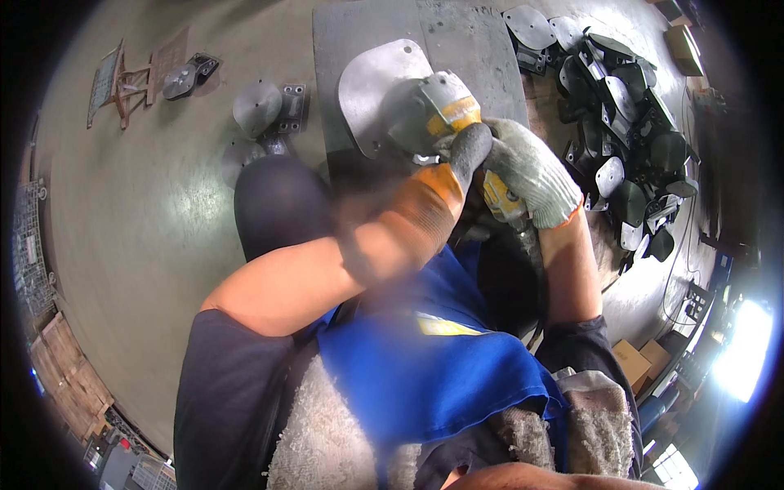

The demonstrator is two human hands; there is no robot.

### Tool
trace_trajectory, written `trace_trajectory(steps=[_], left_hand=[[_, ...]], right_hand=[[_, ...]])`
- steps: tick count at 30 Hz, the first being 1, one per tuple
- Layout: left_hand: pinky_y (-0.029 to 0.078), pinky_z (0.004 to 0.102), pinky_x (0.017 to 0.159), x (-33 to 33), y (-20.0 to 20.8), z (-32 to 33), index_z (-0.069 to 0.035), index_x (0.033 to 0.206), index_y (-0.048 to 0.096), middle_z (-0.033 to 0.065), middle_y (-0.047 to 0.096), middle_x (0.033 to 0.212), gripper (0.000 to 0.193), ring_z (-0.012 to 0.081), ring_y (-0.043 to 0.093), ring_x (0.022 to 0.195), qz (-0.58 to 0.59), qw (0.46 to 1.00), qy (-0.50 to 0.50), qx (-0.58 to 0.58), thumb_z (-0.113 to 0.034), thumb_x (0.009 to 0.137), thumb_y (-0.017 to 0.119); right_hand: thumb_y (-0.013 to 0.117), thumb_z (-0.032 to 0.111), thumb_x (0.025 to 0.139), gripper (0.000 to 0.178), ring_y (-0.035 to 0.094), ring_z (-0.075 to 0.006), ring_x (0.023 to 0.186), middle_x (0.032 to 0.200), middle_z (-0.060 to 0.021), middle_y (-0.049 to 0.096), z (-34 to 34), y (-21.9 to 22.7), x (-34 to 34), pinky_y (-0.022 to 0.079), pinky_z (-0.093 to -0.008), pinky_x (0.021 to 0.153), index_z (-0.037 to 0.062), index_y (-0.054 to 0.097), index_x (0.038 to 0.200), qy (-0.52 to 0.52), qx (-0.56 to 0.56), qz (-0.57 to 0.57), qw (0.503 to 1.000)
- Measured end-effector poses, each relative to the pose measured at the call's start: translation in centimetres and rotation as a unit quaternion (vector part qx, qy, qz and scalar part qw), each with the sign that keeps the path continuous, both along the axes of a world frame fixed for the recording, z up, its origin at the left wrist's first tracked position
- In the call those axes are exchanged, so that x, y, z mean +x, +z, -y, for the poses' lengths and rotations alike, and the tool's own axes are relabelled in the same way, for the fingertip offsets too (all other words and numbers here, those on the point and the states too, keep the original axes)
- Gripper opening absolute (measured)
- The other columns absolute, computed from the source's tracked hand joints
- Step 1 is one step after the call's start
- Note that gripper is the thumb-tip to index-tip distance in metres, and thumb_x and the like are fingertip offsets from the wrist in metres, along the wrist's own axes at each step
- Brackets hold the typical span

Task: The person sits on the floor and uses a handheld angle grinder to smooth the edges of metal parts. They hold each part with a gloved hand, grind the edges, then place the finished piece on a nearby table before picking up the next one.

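Note:
A yellow and grey angle grinder (454, 113) is held in both my gloved hands. My left hand (464, 157), in an orange and dark grey glove, is closed round the tool behind its head. My right hand (529, 167), in a white knit glove, wraps the grinder's body, whose yellow rear part shows below the fingers. The tool's head hangs over a flat, rounded metal plate (364, 83) with a hole near its far edge. I cannot tell whether the disc touches the plate, as that spot is blurred and partly covered.
The plate lies on a dark grey work board (482, 41). To the right, many metal brackets with rounded plates (621, 98) are heaped. Left on the floor are similar brackets (258, 108) and a small wooden stand (131, 80). Cardboard boxes (632, 364) and cables are at the right.

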State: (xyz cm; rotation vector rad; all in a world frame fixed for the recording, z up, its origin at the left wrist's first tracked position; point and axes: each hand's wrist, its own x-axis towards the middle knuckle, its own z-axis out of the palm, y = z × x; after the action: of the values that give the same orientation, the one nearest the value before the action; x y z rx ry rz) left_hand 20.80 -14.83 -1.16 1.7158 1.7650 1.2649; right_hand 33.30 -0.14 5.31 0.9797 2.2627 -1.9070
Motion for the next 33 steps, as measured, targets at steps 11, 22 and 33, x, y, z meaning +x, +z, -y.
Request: trace_trajectory(steps=[11, 22, 33], left_hand=[[0.057, 0.0386, 0.071, 0.6, 3.1, -0.9, 0.002, 0.123, 0.059, 0.0177, 0.067, 0.091, 0.025, 0.0303, 0.069, 0.079, 0.112, 0.986, 0.017, -0.121, -0.005, 0.101, 0.049], [0.049, 0.0349, 0.104, -0.5, 4.1, -1.5, -0.005, 0.142, 0.051, 0.0190, 0.063, 0.132, 0.040, 0.0310, 0.062, 0.123, 0.143, 0.962, -0.038, -0.228, -0.004, 0.103, 0.045], [0.050, 0.0338, 0.099, 0.0, 4.1, -1.9, -0.004, 0.144, 0.053, 0.0147, 0.067, 0.123, 0.040, 0.0261, 0.065, 0.113, 0.116, 0.971, -0.074, -0.195, -0.008, 0.104, 0.049]], right_hand=[[0.061, 0.029, 0.098, 0.039, 0.067, -0.0121, 0.086, 0.097, -0.0080, 0.073, 0.2, 1.3, -0.1, 0.055, -0.0285, 0.077, -0.0038, 0.069, 0.117, -0.023, 0.009, 0.004, 1.000], [0.060, 0.030, 0.098, 0.039, 0.064, -0.0095, 0.077, 0.087, -0.0056, 0.070, 1.8, 1.7, -0.6, 0.052, -0.0275, 0.067, -0.0055, 0.068, 0.113, -0.136, -0.062, -0.096, 0.984], [0.060, 0.029, 0.099, 0.037, 0.064, -0.0097, 0.080, 0.089, -0.0053, 0.071, 1.3, 1.1, 1.3, 0.053, -0.0289, 0.071, -0.0048, 0.068, 0.111, -0.131, -0.016, 0.000, 0.991]])
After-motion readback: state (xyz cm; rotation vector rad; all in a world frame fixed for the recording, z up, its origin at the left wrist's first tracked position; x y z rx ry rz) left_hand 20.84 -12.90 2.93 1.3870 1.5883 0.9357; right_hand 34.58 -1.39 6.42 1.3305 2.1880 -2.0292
